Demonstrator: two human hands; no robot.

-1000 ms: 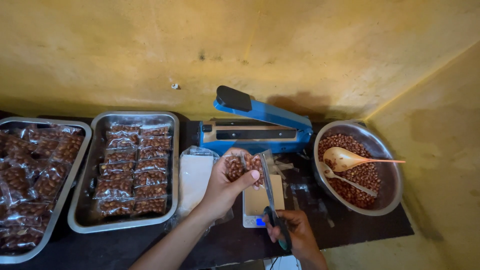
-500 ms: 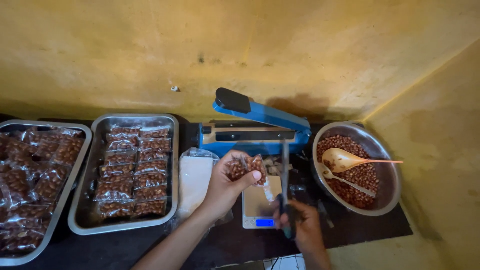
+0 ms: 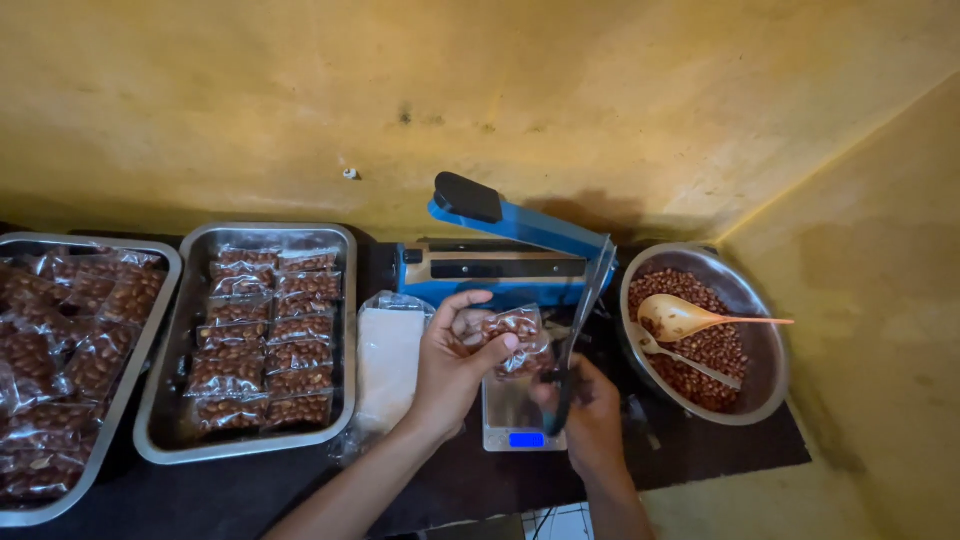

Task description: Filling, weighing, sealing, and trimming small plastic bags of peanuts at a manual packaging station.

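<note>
My left hand (image 3: 450,370) is shut on a small clear bag of peanuts (image 3: 515,330), held over a small digital scale (image 3: 512,418) with a blue display. My right hand (image 3: 592,420) grips the handles of a pair of scissors (image 3: 585,300). The blades point up and away, just right of the bag. Whether the blades touch the bag I cannot tell. Behind both hands sits a blue heat sealer (image 3: 500,265) with its black-tipped arm raised.
A metal bowl (image 3: 770,385) of loose peanuts with a wooden spoon (image 3: 680,318) and a metal spoon sits at right. A stack of empty clear bags (image 3: 388,360) lies left of my hand. Two metal trays (image 3: 160,400) (image 3: 125,395) hold several sealed peanut packets. Yellow walls close the back and right.
My right hand has swung the scissors from pointing down near the table edge to upright beside the bag. My left hand and the bag have stayed over the scale.
</note>
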